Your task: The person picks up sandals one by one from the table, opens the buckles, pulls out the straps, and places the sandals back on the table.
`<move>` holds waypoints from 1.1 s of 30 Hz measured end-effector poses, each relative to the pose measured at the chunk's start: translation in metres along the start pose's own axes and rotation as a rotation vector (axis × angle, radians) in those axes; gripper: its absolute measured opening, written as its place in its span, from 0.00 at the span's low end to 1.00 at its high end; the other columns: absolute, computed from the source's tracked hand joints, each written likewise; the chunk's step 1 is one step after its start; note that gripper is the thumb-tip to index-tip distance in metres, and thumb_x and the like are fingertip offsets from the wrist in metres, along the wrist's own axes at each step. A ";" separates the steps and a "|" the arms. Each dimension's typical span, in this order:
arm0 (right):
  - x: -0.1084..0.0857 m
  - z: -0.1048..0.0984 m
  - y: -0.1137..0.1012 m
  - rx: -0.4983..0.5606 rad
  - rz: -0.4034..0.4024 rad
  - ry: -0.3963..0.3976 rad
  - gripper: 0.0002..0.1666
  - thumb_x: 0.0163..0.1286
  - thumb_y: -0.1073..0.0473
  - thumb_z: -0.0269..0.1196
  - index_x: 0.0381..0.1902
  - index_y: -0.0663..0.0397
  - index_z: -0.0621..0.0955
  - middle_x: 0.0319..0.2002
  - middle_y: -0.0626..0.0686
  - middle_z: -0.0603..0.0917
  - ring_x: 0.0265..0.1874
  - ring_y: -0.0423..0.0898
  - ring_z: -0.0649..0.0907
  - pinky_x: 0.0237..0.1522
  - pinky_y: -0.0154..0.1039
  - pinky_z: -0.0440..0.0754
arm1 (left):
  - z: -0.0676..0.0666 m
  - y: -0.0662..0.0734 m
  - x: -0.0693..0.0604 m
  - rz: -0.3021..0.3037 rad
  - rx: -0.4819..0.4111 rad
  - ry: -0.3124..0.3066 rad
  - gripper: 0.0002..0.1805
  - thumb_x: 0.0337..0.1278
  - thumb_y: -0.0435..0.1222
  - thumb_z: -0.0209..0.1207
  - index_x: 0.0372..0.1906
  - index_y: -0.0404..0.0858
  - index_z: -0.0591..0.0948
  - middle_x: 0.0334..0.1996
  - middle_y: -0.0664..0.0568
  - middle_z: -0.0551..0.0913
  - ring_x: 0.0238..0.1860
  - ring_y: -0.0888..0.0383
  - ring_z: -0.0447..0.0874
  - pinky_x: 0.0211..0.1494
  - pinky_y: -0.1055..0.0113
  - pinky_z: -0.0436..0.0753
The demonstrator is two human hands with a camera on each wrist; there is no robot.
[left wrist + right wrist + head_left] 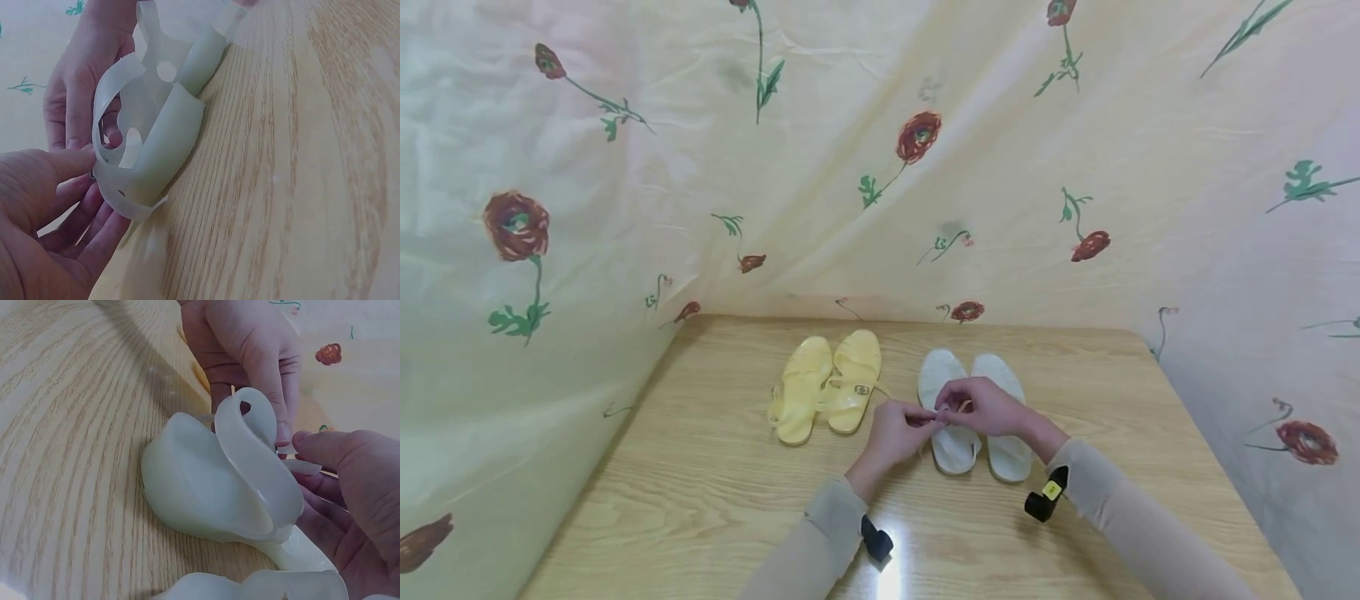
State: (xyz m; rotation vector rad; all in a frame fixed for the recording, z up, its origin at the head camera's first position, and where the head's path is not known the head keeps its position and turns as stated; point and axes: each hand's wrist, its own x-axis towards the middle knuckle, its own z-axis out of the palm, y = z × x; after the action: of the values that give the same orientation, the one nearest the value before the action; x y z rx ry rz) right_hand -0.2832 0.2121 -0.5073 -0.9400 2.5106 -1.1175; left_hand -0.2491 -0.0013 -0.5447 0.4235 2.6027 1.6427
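A pair of whitish sandals stands on the table, its left sandal (955, 452) under both hands. Thumb and fingers of my left hand (893, 435) pinch the ankle strap (111, 94) of that sandal by its outer side. Across from it, my right hand (988, 408) pinches the strap's end (303, 467), close to the left fingertips. A bit of metal, apparently a buckle, shows between the fingers but is mostly hidden. In the right wrist view the strap curves up in a loop above the sandal's toe band (194, 478). The other whitish sandal (1011, 460) lies beneath the right wrist.
To the left lies a pair of yellow sandals, the left one (797, 400) slightly nearer than the right one (857, 367). Everything stands on a wood-grain table (700, 492). A flower-patterned cloth (820, 167) hangs behind the table and along both sides.
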 end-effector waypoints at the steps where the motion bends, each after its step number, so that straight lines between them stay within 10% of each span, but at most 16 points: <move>1: 0.000 0.000 0.001 0.003 -0.003 -0.002 0.03 0.76 0.60 0.69 0.44 0.52 0.86 0.35 0.47 0.90 0.36 0.36 0.87 0.41 0.34 0.89 | 0.000 0.000 0.000 0.000 -0.001 -0.001 0.07 0.61 0.39 0.75 0.40 0.40 0.95 0.34 0.48 0.95 0.28 0.73 0.84 0.34 0.79 0.83; 33: -0.001 -0.001 0.003 0.000 0.012 -0.049 0.04 0.81 0.62 0.61 0.45 0.56 0.82 0.37 0.50 0.89 0.37 0.40 0.87 0.41 0.32 0.87 | 0.001 -0.002 0.001 0.008 0.011 0.013 0.07 0.60 0.41 0.76 0.38 0.42 0.95 0.32 0.51 0.95 0.29 0.72 0.86 0.34 0.77 0.83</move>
State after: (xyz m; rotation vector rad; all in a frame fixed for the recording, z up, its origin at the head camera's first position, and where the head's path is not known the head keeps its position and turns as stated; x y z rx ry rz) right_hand -0.2840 0.2149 -0.5089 -0.9389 2.4736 -1.0779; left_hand -0.2503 -0.0007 -0.5469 0.4258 2.6237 1.6402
